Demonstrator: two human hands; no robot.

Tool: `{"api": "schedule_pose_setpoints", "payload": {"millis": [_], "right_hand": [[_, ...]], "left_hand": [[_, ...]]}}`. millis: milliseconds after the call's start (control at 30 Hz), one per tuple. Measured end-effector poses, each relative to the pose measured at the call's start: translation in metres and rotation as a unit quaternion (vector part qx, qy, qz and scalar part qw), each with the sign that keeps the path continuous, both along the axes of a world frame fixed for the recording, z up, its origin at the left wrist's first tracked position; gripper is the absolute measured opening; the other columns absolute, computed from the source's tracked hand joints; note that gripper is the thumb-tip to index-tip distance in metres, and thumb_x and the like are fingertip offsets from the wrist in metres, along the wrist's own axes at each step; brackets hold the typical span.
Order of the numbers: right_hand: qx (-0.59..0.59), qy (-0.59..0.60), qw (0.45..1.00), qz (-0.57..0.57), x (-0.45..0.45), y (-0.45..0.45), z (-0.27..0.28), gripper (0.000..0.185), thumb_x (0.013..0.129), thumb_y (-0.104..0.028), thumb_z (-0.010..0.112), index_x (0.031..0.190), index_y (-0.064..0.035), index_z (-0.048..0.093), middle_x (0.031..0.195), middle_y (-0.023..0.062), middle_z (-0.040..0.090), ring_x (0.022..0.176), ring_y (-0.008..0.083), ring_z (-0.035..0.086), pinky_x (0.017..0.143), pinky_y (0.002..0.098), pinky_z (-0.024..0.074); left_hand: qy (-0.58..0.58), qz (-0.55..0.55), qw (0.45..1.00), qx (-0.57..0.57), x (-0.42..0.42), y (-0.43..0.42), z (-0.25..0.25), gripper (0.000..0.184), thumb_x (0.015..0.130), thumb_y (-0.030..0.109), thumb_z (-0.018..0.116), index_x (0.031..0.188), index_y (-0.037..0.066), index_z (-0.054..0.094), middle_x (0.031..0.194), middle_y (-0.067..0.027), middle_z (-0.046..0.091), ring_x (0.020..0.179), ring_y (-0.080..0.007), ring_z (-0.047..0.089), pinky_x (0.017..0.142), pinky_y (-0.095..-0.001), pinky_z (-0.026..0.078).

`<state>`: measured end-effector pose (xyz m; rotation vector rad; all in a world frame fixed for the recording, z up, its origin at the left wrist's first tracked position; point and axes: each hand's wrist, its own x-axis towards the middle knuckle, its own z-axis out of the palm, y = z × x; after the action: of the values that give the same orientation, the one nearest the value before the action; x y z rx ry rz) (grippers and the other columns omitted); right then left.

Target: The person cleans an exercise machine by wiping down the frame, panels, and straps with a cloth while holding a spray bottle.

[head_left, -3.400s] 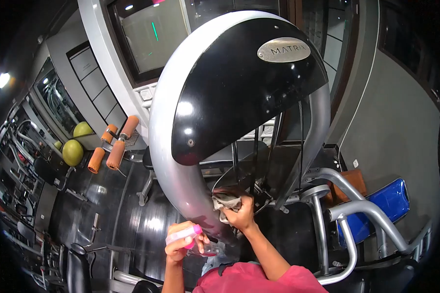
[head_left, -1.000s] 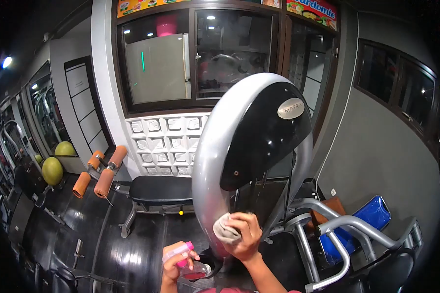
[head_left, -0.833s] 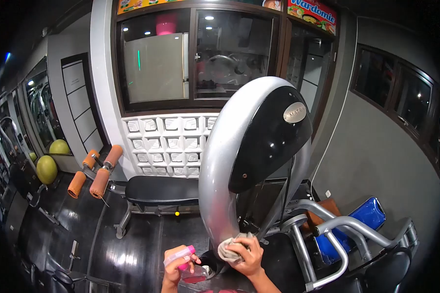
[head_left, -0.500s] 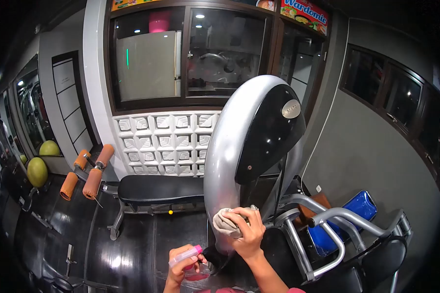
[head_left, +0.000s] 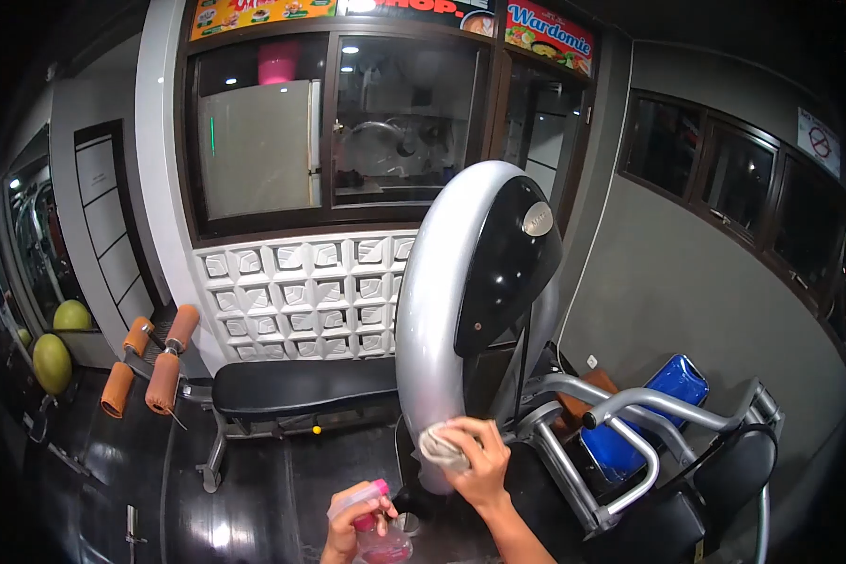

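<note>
Head camera view shows the person's right hand (head_left: 479,462) clamped on a bunched, pale grey-beige cloth (head_left: 442,448), its fingers bent over the top. The cloth appears to lie against the lower part of a thick silver machine frame (head_left: 432,310), which rises near the centre and curves over to the right at its top. Near and to the left, the left hand (head_left: 351,522) is closed around the neck of a clear spray bottle (head_left: 387,545) with a pink trigger head; reddish liquid shows in the bottle, which is tilted and stands apart from the cloth. A glossy black cover (head_left: 508,273) with an oval metal badge (head_left: 537,219) fills the upper curve of the frame. Beyond the frame on the left stands a black padded bench (head_left: 301,387), with orange foam rollers (head_left: 164,381) at its left end and a yellow-green ball (head_left: 52,364) farther left. On the right, bent silver tubes (head_left: 696,418) pass in front of a blue pad (head_left: 681,381). On the far side, a white patterned block wall (head_left: 301,296) sits below a dark-framed window (head_left: 404,113), and a red "Wardomie" sign (head_left: 548,38) hangs at upper right.
</note>
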<state>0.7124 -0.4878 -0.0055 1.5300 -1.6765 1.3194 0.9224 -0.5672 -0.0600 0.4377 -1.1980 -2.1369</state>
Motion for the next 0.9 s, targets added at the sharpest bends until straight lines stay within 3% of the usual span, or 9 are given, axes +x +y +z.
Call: {"api": "schedule_pose_setpoints", "payload": {"millis": [167, 267, 300, 467, 567, 700, 900], "right_hand": [[-0.046, -0.032, 0.997, -0.044, 0.002, -0.015, 0.033, 0.044, 0.056, -0.008, 0.085, 0.098, -0.017, 0.076, 0.095, 0.0056, 0.062, 0.082, 0.0237, 0.064, 0.07, 0.0341, 0.0536], [-0.019, -0.03, 0.999, -0.036, 0.002, -0.003, 0.008, 0.046, 0.054, -0.008, 0.086, 0.098, -0.0186, 0.077, 0.093, 0.0056, 0.06, 0.081, 0.0228, 0.064, 0.07, 0.0342, 0.0539], [-0.008, -0.039, 0.999, -0.029, 0.002, 0.004, -0.001, 0.045, 0.059, -0.011, 0.083, 0.102, -0.0225, 0.077, 0.092, 0.0016, 0.062, 0.082, 0.0222, 0.062, 0.069, 0.0349, 0.0531], [0.005, -0.071, 0.997, 0.003, -0.007, 0.017, -0.025, 0.047, 0.056, -0.008, 0.083, 0.102, -0.0204, 0.077, 0.095, 0.0024, 0.065, 0.083, 0.0233, 0.063, 0.071, 0.0348, 0.0535], [-0.04, -0.074, 0.996, 0.03, -0.02, 0.0, 0.004, 0.049, 0.054, -0.003, 0.077, 0.102, -0.0143, 0.075, 0.098, 0.0053, 0.068, 0.085, 0.0258, 0.064, 0.074, 0.0359, 0.0535], [-0.064, -0.068, 0.994, 0.048, -0.032, -0.018, 0.035, 0.049, 0.054, -0.003, 0.076, 0.102, -0.0118, 0.074, 0.099, 0.0063, 0.069, 0.085, 0.0266, 0.064, 0.074, 0.0361, 0.0525], [-0.031, -0.087, 0.991, 0.094, -0.036, 0.007, -0.011, 0.041, 0.057, -0.008, 0.081, 0.097, -0.0123, 0.077, 0.099, 0.0047, 0.071, 0.082, 0.024, 0.065, 0.073, 0.0341, 0.0523]], "left_hand": [[0.052, 0.016, 0.998, 0.038, -0.009, 0.005, 0.006, 0.026, 0.084, 0.015, 0.055, 0.089, -0.009, 0.063, 0.082, -0.0246, 0.068, 0.051, -0.0221, 0.061, 0.055, -0.0284, 0.05], [0.048, 0.031, 0.998, 0.036, -0.011, 0.004, 0.006, 0.028, 0.084, 0.015, 0.055, 0.092, -0.011, 0.063, 0.083, -0.0244, 0.068, 0.051, -0.0236, 0.062, 0.053, -0.0295, 0.051], [0.049, 0.033, 0.998, 0.038, -0.012, 0.004, 0.004, 0.028, 0.084, 0.015, 0.055, 0.092, -0.011, 0.063, 0.083, -0.0244, 0.068, 0.051, -0.0236, 0.062, 0.053, -0.0295, 0.051], [0.056, 0.058, 0.996, 0.037, -0.014, 0.004, 0.012, 0.03, 0.086, 0.016, 0.055, 0.094, -0.012, 0.063, 0.086, -0.0218, 0.067, 0.051, -0.0244, 0.063, 0.052, -0.0307, 0.052], [0.029, 0.075, 0.996, -0.026, -0.02, -0.001, 0.017, 0.031, 0.089, 0.019, 0.055, 0.094, -0.011, 0.062, 0.085, -0.0203, 0.065, 0.051, -0.0235, 0.063, 0.051, -0.0308, 0.051], [0.019, 0.095, 0.995, -0.011, -0.034, 0.002, 0.033, 0.032, 0.091, 0.021, 0.055, 0.094, -0.01, 0.06, 0.084, -0.0199, 0.065, 0.052, -0.0221, 0.063, 0.052, -0.0309, 0.051], [0.028, 0.073, 0.994, -0.083, -0.054, 0.002, 0.049, 0.032, 0.099, 0.025, 0.056, 0.096, -0.007, 0.06, 0.088, -0.0168, 0.065, 0.056, -0.0203, 0.066, 0.058, -0.0299, 0.053]]}}
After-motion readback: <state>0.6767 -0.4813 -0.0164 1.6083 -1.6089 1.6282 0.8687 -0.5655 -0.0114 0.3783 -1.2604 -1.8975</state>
